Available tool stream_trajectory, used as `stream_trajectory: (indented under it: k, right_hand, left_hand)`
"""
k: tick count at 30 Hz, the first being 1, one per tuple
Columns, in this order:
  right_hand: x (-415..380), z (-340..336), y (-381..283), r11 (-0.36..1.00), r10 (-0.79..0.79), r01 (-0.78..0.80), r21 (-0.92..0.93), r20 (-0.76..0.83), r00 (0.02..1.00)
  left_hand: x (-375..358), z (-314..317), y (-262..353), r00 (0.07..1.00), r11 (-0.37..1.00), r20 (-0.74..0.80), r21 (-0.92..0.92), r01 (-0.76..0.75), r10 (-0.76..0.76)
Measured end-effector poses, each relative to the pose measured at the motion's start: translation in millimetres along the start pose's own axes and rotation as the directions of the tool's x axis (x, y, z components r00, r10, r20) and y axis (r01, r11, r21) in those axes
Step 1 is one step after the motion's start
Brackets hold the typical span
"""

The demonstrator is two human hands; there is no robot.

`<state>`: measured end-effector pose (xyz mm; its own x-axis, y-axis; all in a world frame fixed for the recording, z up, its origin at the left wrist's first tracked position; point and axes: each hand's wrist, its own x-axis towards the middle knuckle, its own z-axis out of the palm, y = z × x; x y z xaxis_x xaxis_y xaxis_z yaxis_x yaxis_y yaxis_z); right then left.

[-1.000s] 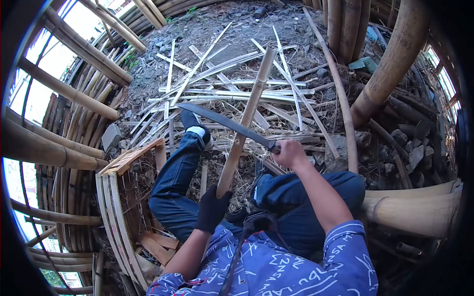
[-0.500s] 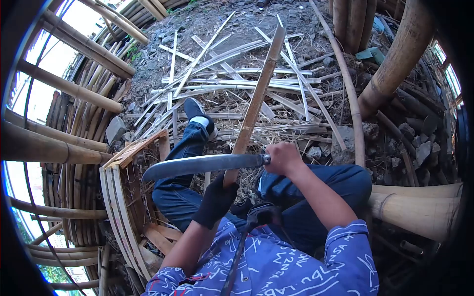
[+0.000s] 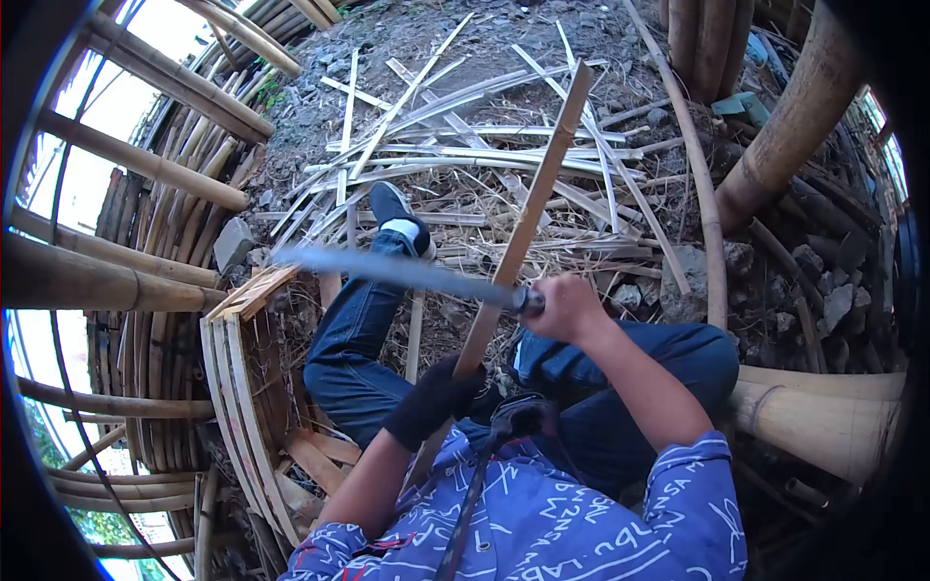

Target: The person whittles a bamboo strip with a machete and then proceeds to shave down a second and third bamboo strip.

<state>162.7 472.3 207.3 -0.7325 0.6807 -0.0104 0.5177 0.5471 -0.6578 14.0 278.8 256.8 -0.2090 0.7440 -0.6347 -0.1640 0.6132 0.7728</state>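
Far left, we note a slatted wooden crate point(image 3: 231, 363). The blurred blade of our long knife point(image 3: 407, 272) reaches over our left leg point(image 3: 356, 334); swung low or glancing off, it could catch the shin. Our gloved left hand point(image 3: 441, 399) has its fingers closed round the lower part of a bamboo strip point(image 3: 536, 208), which slants up and away. A skid down the strip, perhaps off a node, might bring the edge onto those fingers. Blade crosses strip; contact, we cannot tell. Our bare right hand point(image 3: 570, 310) has fingers wrapped tight on the handle; a loose wrist could twist the edge.
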Motion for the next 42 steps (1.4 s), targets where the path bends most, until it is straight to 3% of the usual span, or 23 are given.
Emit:
stream_trajectory:
  k: [2, 3, 5, 6, 9, 12, 15, 17, 21, 26, 28, 30, 31, 32, 34, 37, 39, 40, 42]
  right_hand:
    - [-3, 2, -9, 0.993, -0.072, 0.081, -0.091, 0.096, 0.993]
    - [-5, 5, -9, 0.993, -0.073, 0.081, -0.087, 0.096, 0.993]
    - [-9, 8, -7, 0.988, -0.021, 0.043, -0.147, 0.144, 0.989]
    - [-10, 11, -3, 0.989, -0.010, 0.031, -0.142, 0.145, 0.989]
    - [-1, 7, 17, 0.982, 0.002, 0.008, -0.189, 0.053, 0.999]
    - [11, -5, 35, 0.977, 0.126, -0.134, -0.166, -0.054, 0.991]
    - [22, -20, 46, 0.971, 0.158, -0.164, -0.176, -0.048, 0.986]
    - [29, -25, 55, 0.944, 0.277, -0.286, -0.164, -0.073, 0.958]
    - [31, -25, 66, 0.918, 0.332, -0.355, -0.176, -0.148, 0.932]
    - [6, -5, 21, 0.988, 0.132, -0.134, -0.072, -0.034, 0.991]
    - [-3, 3, 5, 0.988, 0.013, 0.004, -0.152, 0.109, 0.994]
    - [3, 7, 9, 0.983, -0.005, 0.027, -0.181, 0.119, 0.993]
    - [4, 11, 14, 0.977, -0.008, 0.034, -0.210, 0.126, 0.992]
    - [7, 12, 25, 0.978, 0.005, 0.010, -0.208, 0.071, 0.997]
    - [20, 0, 43, 0.961, 0.122, -0.135, -0.243, -0.067, 0.990]
    - [36, -27, 77, 0.952, 0.262, -0.276, -0.129, -0.114, 0.958]
    - [40, -32, 87, 0.914, 0.371, -0.396, -0.081, -0.224, 0.901]
    - [36, -32, 82, 0.936, 0.309, -0.339, -0.094, -0.239, 0.921]
    - [34, -24, 66, 0.956, 0.271, -0.288, -0.062, -0.199, 0.942]
  left_hand:
    - [-1, 0, 6, 0.986, 0.989, 0.088, 0.054, 0.139, -0.144]
    - [-3, 4, 6, 0.986, 0.988, 0.085, 0.056, 0.142, -0.146]
    - [-7, 15, 6, 0.990, 0.954, -0.139, 0.297, 0.039, 0.003]
    - [-8, 15, 2, 0.991, 0.952, -0.132, 0.302, 0.046, -0.006]
    - [-14, 11, -7, 0.988, 0.972, -0.148, 0.236, -0.001, 0.037]
    - [-21, 5, -10, 0.984, 0.964, -0.174, 0.252, 0.083, -0.039]
    - [-29, 8, -5, 0.983, 0.927, -0.184, 0.371, 0.047, 0.024]
    - [-36, 10, -5, 0.971, 0.896, -0.167, 0.436, -0.085, 0.174]
    - [-46, 7, -12, 0.984, 0.928, -0.158, 0.372, -0.012, 0.076]
    - [-26, -10, -34, 0.982, 0.956, -0.185, 0.291, 0.027, 0.028]
    - [-21, -10, -23, 0.981, 0.948, -0.194, 0.316, 0.033, 0.030]
    - [-25, -6, -18, 0.978, 0.938, -0.205, 0.344, 0.047, 0.026]
    - [-30, -4, -20, 0.967, 0.919, -0.231, 0.394, -0.007, 0.106]
    - [-35, -2, -22, 0.951, 0.892, -0.246, 0.447, -0.061, 0.188]
    - [-50, 0, -26, 0.952, 0.893, -0.263, 0.449, -0.023, 0.157]
    - [-73, -1, -25, 0.959, 0.865, -0.238, 0.502, -0.015, 0.155]
    - [-78, -5, -28, 0.919, 0.656, -0.078, 0.724, -0.214, 0.386]
    - [-77, -5, -28, 0.917, 0.656, -0.084, 0.724, -0.213, 0.391]
    - [-74, -6, -28, 0.958, 0.853, -0.283, 0.511, 0.107, 0.049]
